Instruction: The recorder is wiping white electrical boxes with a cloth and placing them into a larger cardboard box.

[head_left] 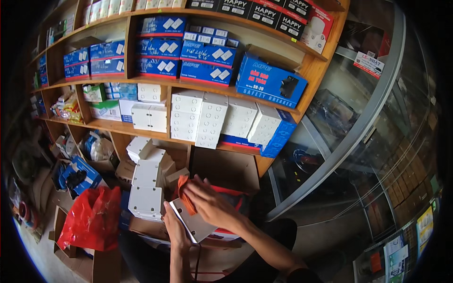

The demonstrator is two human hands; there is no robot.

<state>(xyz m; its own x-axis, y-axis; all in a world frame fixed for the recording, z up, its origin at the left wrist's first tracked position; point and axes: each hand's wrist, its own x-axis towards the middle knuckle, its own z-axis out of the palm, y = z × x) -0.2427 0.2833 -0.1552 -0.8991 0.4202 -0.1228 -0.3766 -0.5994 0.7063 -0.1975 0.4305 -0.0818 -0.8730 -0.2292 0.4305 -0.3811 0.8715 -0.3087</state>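
Wooden shop shelves [155, 132], left hand [173, 227] gripping flat white box [194, 222], right hand [210, 203] pressing orange cloth [185, 194] on it

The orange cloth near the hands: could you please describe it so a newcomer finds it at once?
Start at the wooden shelving, then drop below its lowest shelf. There the right hand presses an orange cloth onto a white box; it is the one orange thing among white boxes.

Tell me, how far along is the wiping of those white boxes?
Looks partway. White boxes already stand in rows on the wooden shelf. In hand: the left hand steadies a white box while the right hand presses an orange cloth on it. A stack of white boxes waits beside.
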